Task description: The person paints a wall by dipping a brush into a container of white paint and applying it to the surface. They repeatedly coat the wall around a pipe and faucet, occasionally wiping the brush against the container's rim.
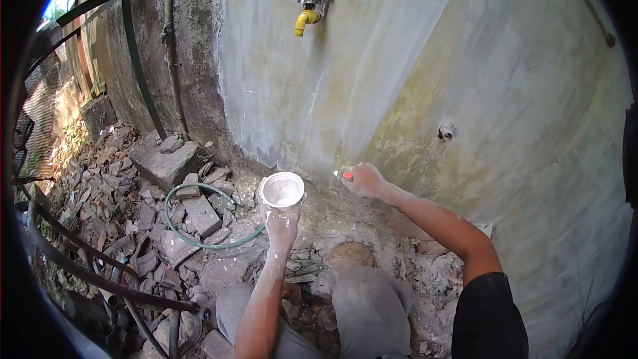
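Left hand point(282, 225), w/ white smears over the skin, is cupped under a small round white container point(282, 190) of pale paste, fingers wrapped up its sides from below; the container sits low near the foot of the grey plastered wall point(399, 73), above the rubble. Its underside and the fingertips are hidden behind the rim. Right hand point(362, 180) is closed around a thin tool w/ a red-orange end point(346, 175), which pokes out toward the wall base; the rest of the tool is hidden in the fist, so can't tell what kind it is or whether the tip touches the plaster. A yellow tap on a pipe point(306, 18) sticks out high on the wall; a small round metal fitting point(446, 131) sits further right, too small to read. A green hose point(199, 216) loops over broken grey stones & debris point(166, 219) at left, partly buried. Dark curved pipes point(100, 279) cross bottom left, cut off by the frame edge. The person's grey-trousered knees point(369, 306) and black sleeve point(492, 319) are cropped at the bottom.
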The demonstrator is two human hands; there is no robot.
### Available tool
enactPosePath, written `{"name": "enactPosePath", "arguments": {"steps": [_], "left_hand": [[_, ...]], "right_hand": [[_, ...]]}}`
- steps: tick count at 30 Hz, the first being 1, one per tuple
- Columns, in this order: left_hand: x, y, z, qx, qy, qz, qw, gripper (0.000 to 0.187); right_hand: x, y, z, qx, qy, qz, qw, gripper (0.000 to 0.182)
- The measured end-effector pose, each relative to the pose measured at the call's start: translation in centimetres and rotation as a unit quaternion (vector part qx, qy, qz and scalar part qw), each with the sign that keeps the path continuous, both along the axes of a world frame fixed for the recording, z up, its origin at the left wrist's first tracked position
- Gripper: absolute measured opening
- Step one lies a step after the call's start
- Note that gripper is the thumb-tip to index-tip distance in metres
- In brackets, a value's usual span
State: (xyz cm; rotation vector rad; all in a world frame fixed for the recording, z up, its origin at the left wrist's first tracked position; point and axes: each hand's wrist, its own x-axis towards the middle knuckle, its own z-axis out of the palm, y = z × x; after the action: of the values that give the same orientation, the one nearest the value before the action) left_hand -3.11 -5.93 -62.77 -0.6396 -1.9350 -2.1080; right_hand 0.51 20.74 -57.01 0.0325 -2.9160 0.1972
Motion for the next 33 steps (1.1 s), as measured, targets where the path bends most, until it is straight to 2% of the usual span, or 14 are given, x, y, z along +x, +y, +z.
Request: {"name": "enactPosePath", "arguments": {"steps": [4, 9, 11, 12, 14, 15, 17, 19, 21, 22, 25, 29, 31, 33], "left_hand": [[-0.2, 0.2, 0.2, -0.011, 0.021, 0.049, 0.999, 0.072], [-0.9, 0.3, -1.6, -0.048, -0.005, 0.047, 0.998, 0.075], [-1.0, 0.4, -1.0, -0.049, -0.010, 0.040, 0.998, 0.075], [-0.7, 0.5, -0.5, -0.036, -0.007, 0.042, 0.998, 0.074], [0.0, 0.5, 0.4, -0.029, -0.005, 0.043, 0.999, 0.074], [0.2, 0.6, 0.9, -0.024, -0.009, 0.040, 0.999, 0.074], [0.1, 0.7, 0.8, -0.018, -0.012, 0.038, 0.999, 0.073], [-0.3, 0.7, 0.0, 0.042, -0.019, 0.016, 0.999, 0.072], [0.0, 0.5, 0.5, 0.060, -0.028, 0.019, 0.998, 0.071], [-0.1, 0.3, 0.9, 0.081, -0.035, 0.022, 0.996, 0.070], [-0.3, -0.3, 0.8, 0.023, -0.015, 0.062, 0.998, 0.068], [-0.4, -1.0, 1.3, 0.015, 0.018, 0.089, 0.996, 0.068], [0.5, -1.7, 3.0, 0.062, 0.014, 0.046, 0.997, 0.067], [0.2, -2.0, 2.0, 0.028, 0.010, 0.052, 0.998, 0.065]], "right_hand": [[-1.6, 2.1, 9.0, 0.093, 0.049, -0.024, 0.994, 0.026], [2.2, -3.1, 17.9, 0.170, 0.091, -0.090, 0.977, 0.025], [3.3, -3.5, 18.7, 0.167, 0.310, 0.030, 0.936, 0.017], [3.1, -3.7, 18.1, 0.163, 0.306, 0.030, 0.938, 0.017], [2.4, -4.4, 17.1, 0.269, 0.373, 0.029, 0.888, 0.008], [1.8, -4.4, 15.6, 0.267, 0.372, 0.027, 0.889, 0.008], [-0.4, -3.4, 9.9, 0.348, 0.398, 0.054, 0.847, 0.006], [-1.6, -2.1, 2.6, 0.372, 0.294, 0.007, 0.881, 0.008], [-2.3, -0.9, -5.7, 0.393, 0.266, -0.002, 0.880, 0.009], [-2.3, -0.8, -9.4, 0.361, 0.229, 0.010, 0.904, 0.011], [-1.2, -2.1, -18.8, 0.303, 0.106, 0.001, 0.947, 0.013], [-0.8, -4.5, -20.1, 0.255, 0.050, -0.006, 0.966, 0.012], [0.3, -5.7, -17.9, 0.180, 0.032, -0.010, 0.983, 0.009], [0.9, -5.6, -14.7, 0.126, 0.000, 0.007, 0.992, 0.009]]}}
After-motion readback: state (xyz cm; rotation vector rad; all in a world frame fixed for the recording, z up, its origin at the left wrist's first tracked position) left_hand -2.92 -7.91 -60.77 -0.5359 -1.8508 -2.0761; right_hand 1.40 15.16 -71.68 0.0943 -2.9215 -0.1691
